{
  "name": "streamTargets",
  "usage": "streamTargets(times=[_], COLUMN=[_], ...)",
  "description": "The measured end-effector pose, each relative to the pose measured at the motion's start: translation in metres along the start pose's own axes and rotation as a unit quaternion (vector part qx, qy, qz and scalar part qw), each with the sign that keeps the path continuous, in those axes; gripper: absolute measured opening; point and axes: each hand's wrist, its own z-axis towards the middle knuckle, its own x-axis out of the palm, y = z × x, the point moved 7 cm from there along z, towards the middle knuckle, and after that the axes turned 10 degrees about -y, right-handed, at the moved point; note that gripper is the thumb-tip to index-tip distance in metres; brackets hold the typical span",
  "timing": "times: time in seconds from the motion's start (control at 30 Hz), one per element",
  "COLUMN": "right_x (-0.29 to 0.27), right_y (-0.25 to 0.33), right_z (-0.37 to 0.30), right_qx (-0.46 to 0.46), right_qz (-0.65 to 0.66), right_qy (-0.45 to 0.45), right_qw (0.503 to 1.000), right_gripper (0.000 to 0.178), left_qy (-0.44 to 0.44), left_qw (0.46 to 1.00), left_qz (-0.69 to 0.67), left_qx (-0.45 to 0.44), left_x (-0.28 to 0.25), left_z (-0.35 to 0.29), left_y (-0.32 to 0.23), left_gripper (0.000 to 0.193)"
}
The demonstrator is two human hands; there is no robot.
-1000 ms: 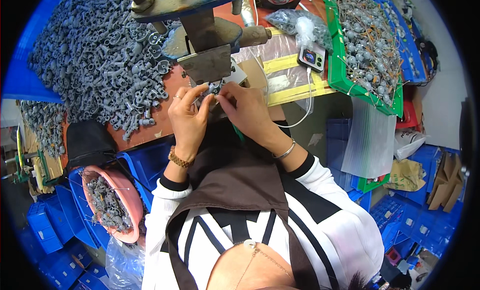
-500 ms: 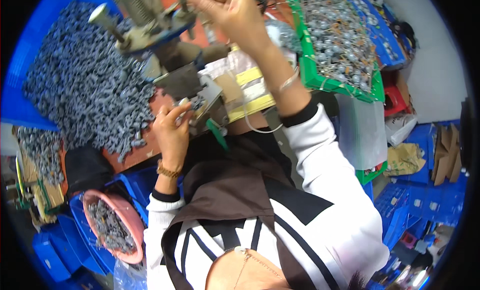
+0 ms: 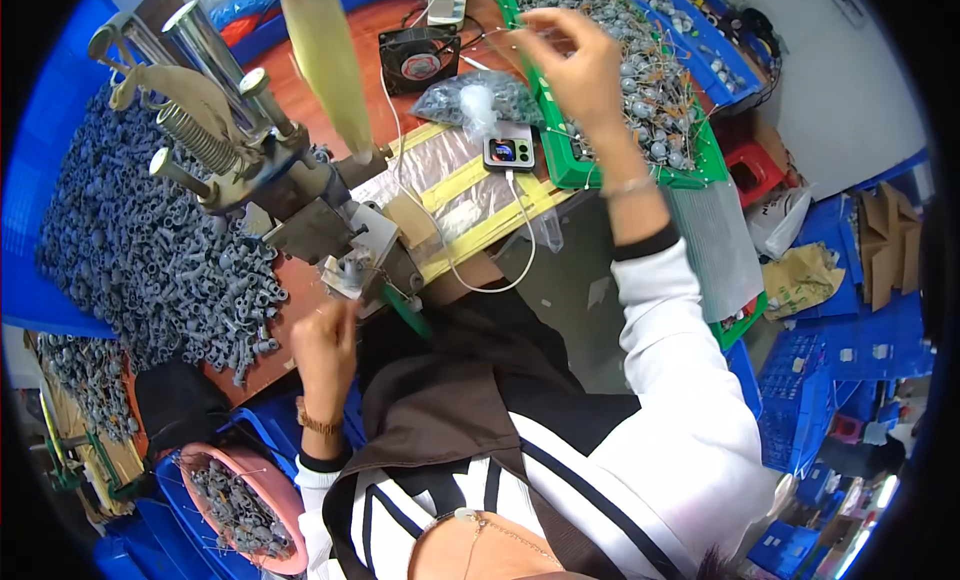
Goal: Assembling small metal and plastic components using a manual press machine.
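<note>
My right hand (image 3: 590, 75) is raised over the left edge of a green tray (image 3: 560, 150) filled with small grey round-headed parts on thin wires. Its thumb and forefinger are apart, and motion blurs it a little. My left hand (image 3: 325, 355) is curled with its fingertips together, just below a metal bench press (image 3: 275, 175). Whatever may be in those fingers is hidden. A small grey part (image 3: 348, 272) sits at the press's fixture (image 3: 372, 238). Above it, a long yellow-wrapped handle (image 3: 330, 65) is smeared by motion.
A large heap of grey plastic parts (image 3: 150, 230) covers the table's left side. A pink basin (image 3: 280, 490) stands below it. Behind the fixture are a small black fan (image 3: 420, 58), a bag of parts (image 3: 455, 100) and a small screen device (image 3: 508, 152) on a white cable.
My right hand has let go of the press and moved right to the green tray. My left hand has drawn back from the fixture. The view has shifted, showing more of the table's back.
</note>
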Motion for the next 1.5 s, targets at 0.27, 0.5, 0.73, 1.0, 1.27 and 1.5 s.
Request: streamTargets(times=[0.27,0.5,0.73,1.0,1.27,1.5], right_x=[-0.062,-0.121,-0.121,-0.109,-0.083,-0.053], right_y=[-0.222,-0.173,-0.194,-0.183,-0.017,0.043], right_z=[0.051,0.114,0.173,0.16,0.069,-0.053], right_qx=[0.124,0.181,0.178,0.11,0.204,0.244], right_qz=[-0.117,0.221,0.027,-0.339,0.125,0.453], right_qy=[0.018,-0.332,-0.071,0.134,0.164,0.247], right_qw=[0.985,0.899,0.981,0.925,0.957,0.821], right_gripper=[0.025,0.017,0.025,0.028,0.03,0.033], left_qy=[-0.153,-0.652,-0.586,-0.25,-0.194,-0.203], left_qw=[0.739,0.677,0.626,0.941,0.912,0.925], left_qz=[-0.635,-0.308,-0.438,0.204,0.324,0.276], left_qx=[-0.165,-0.146,-0.27,0.098,0.161,0.163], left_x=[-0.071,-0.242,-0.225,-0.048,-0.014,-0.008], left_z=[-0.072,-0.202,-0.248,0.039,0.079,0.057], left_y=[0.027,0.117,0.262,0.071,0.09,0.091], left_gripper=[0.029,0.035,0.029,0.027,0.012,0.024])
